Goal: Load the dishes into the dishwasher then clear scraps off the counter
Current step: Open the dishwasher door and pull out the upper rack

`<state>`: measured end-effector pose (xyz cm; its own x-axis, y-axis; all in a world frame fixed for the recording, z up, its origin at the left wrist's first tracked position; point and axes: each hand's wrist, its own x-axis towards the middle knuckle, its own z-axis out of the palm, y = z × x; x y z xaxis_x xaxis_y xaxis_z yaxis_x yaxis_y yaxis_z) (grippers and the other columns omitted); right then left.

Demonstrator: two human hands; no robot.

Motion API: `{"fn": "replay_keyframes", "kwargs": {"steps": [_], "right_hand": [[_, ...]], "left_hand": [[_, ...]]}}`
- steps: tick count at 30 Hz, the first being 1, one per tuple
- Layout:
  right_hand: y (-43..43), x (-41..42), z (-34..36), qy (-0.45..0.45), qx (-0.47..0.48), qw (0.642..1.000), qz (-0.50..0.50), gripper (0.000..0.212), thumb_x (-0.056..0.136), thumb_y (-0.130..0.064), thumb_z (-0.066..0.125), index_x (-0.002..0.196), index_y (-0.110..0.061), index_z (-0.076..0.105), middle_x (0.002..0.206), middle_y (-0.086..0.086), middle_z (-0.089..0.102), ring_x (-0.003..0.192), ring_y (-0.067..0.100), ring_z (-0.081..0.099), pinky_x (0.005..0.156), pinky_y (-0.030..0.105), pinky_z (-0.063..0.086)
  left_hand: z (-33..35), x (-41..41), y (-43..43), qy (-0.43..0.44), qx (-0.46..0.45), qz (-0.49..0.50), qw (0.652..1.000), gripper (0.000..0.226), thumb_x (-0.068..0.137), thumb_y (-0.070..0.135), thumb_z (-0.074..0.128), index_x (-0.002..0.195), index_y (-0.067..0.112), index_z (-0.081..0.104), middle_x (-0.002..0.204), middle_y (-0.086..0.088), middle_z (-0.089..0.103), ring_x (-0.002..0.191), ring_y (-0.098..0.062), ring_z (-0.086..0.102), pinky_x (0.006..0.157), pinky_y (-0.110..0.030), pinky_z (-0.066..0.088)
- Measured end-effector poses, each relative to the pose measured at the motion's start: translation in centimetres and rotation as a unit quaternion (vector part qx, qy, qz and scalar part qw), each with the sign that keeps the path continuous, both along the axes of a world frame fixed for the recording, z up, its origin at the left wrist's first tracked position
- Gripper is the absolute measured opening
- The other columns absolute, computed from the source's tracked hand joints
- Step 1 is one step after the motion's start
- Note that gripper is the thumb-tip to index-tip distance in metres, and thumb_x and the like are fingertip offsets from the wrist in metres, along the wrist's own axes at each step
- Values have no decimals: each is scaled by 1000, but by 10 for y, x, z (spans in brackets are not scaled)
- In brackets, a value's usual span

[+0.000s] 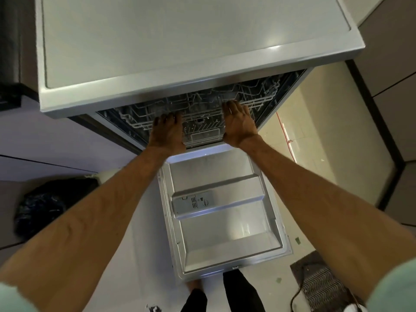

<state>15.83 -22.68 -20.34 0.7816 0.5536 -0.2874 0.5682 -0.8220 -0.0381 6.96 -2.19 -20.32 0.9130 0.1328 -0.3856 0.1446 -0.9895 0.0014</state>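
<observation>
Head view, looking straight down: the dishwasher (180, 41) fills the upper half of the scene, its grey top panel nearest the camera. Its door (227, 239) hangs fully open and flat above the floor, between the two outstretched forearms. Under the top panel's front edge the wire upper rack (202, 113) shows in the dark opening, and both hands meet it at its front rail. The left hand (167, 131) sits left of the rack's centre, fingers bent over the rail and gripping it. The right hand (239, 123) lies right of centre, flatter, with fingers nearly straight on the wires and the thumb spread toward the door. The hands are apart, with bare rack between them. On the door's inner face sits the detergent dispenser (193, 202); its small markings are too blurred to read.
</observation>
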Motion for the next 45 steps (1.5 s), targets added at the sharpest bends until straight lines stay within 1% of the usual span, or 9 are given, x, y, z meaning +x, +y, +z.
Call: {"fn": "replay_keyframes", "kwargs": {"steps": [5,9,14,20,26,30,35,41,45], "right_hand": [[-14,-6,13,35,55,998,-16,67,87,-15,64,149,-6,41,152,17,44,143,34,37,123,41,25],[-50,-53,14,50,139,987,-66,50,84,-10,67,133,-5,60,133,20,61,122,39,58,96,45,51],[-81,-128,19,106,122,984,-74,54,91,-22,68,140,-3,56,138,18,60,133,34,50,110,42,42],[-112,-189,24,111,140,973,-149,41,97,-33,64,124,-2,68,119,20,69,117,35,61,99,43,51],[-147,-251,21,115,89,968,-205,36,101,-34,49,99,-9,74,94,17,70,87,33,68,77,38,54],[-166,-298,33,148,50,960,-233,36,102,-27,48,86,-4,71,86,17,69,82,33,68,72,36,53],[-176,-320,39,183,30,948,-257,19,98,-15,55,92,-6,71,90,13,70,86,29,70,72,30,51],[-177,-317,41,209,20,942,-262,16,97,-11,51,101,-4,65,103,16,67,97,31,67,78,29,49],[-179,-324,41,209,46,946,-243,23,90,-5,55,111,-3,65,112,13,63,104,28,63,87,33,52]], "left_hand": [[9,-16,-16,6,-32,22,999,88,75,20,71,152,5,31,141,-23,52,130,-41,48,112,-46,39],[10,-56,-35,36,-75,21,996,86,85,19,67,157,10,22,145,-24,48,131,-43,48,108,-45,40],[12,-115,-61,98,-63,-18,993,61,95,26,54,152,16,36,142,-21,51,127,-42,51,106,-47,42],[13,-167,-98,106,-67,-41,991,34,98,12,46,130,14,58,118,-19,65,111,-41,61,90,-44,49],[7,-224,-133,141,-95,-72,983,35,95,7,47,124,13,65,116,-17,67,108,-37,64,89,-44,51],[2,-274,-158,160,-142,-79,974,39,95,7,48,128,18,65,116,-14,69,109,-34,64,91,-42,51],[10,-303,-173,167,-157,-50,972,51,97,4,44,143,23,55,118,-17,66,112,-36,60,93,-42,48],[14,-305,-176,211,-208,8,955,56,93,5,46,146,22,48,125,-16,63,117,-34,56,98,-43,46],[27,-313,-172,220,-242,19,945,68,93,2,52,157,16,31,144,-17,52,131,-35,48,109,-40,40]]}}
